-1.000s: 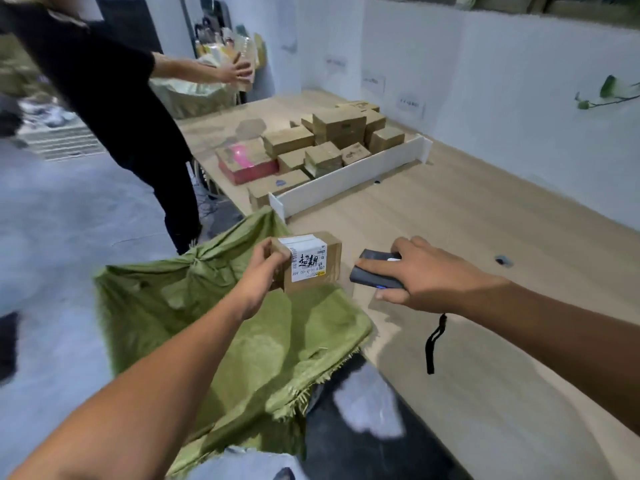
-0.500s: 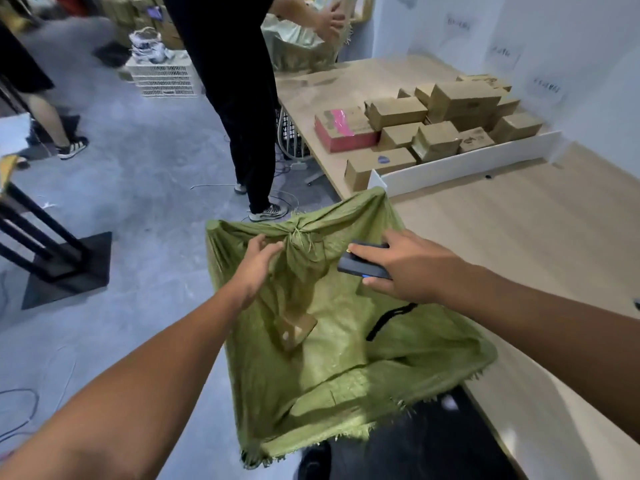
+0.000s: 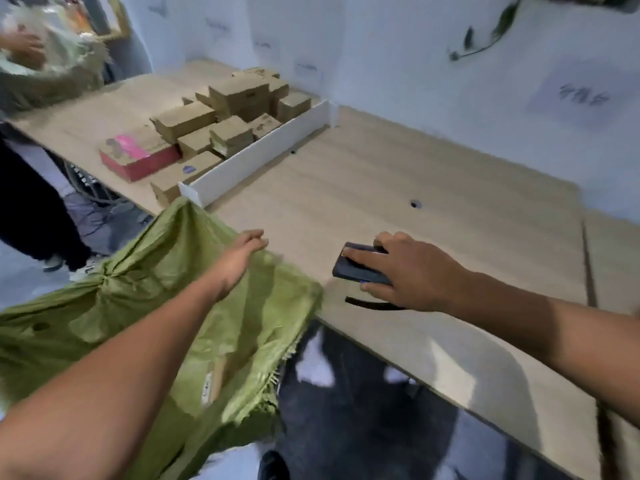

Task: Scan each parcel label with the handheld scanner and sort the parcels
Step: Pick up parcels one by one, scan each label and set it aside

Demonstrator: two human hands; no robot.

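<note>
The right hand [image 3: 412, 271] grips a dark handheld scanner [image 3: 360, 268], fingers curled over its top and thumb under its near side, low over the light wooden desk [image 3: 433, 174] near the front edge. Whether the scanner touches the desk cannot be told. A black wrist strap [image 3: 372, 304] trails from beneath the hand.

The left hand [image 3: 239, 259] is stretched out with loose, nearly straight fingers and holds nothing. It hovers over the rim of a green woven sack [image 3: 149, 271] that hangs open off the desk's front edge. Deep in the sack lies a small cardboard parcel with a white label [image 3: 212, 378].

Farther back on the desk, a heap of brown cardboard parcels [image 3: 239, 95] sits behind a low white divider board [image 3: 256, 157], with a flat pink-and-red box [image 3: 138, 157] beside them. At the left edge stands another person in dark clothes [image 3: 27, 202], blurred.
</note>
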